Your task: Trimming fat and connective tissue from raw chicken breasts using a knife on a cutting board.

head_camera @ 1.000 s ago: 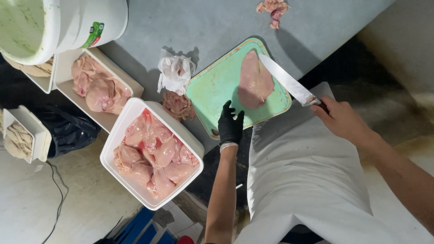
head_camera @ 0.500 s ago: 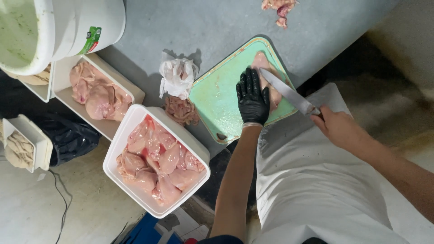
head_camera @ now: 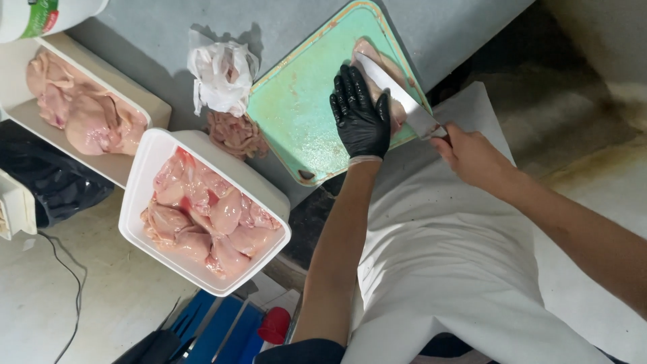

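Pink raw chicken breast (head_camera: 396,111) lay at the far right corner of the green cutting board (head_camera: 303,108), its long axis running from the board's upper edge down toward the right edge. The left hand (head_camera: 360,114), in a black glove, pressed flat on the meat with fingers spread, holding it down rather than clenched around it. The right hand (head_camera: 472,155), bare, was closed around the handle of a knife (head_camera: 397,98); the blade lay along the meat's long axis, tip pointing up and left, flat side nearly level. The board rested on a grey worktop (head_camera: 162,27). Just left of the board sat a crumpled white plastic bag (head_camera: 222,71) and a small pile of trimmings (head_camera: 236,133). Two white tubs (head_camera: 145,168) of chicken pieces stood at the left. A white apron (head_camera: 445,256) covered the person's front. Pale concrete floor (head_camera: 40,303) showed below.
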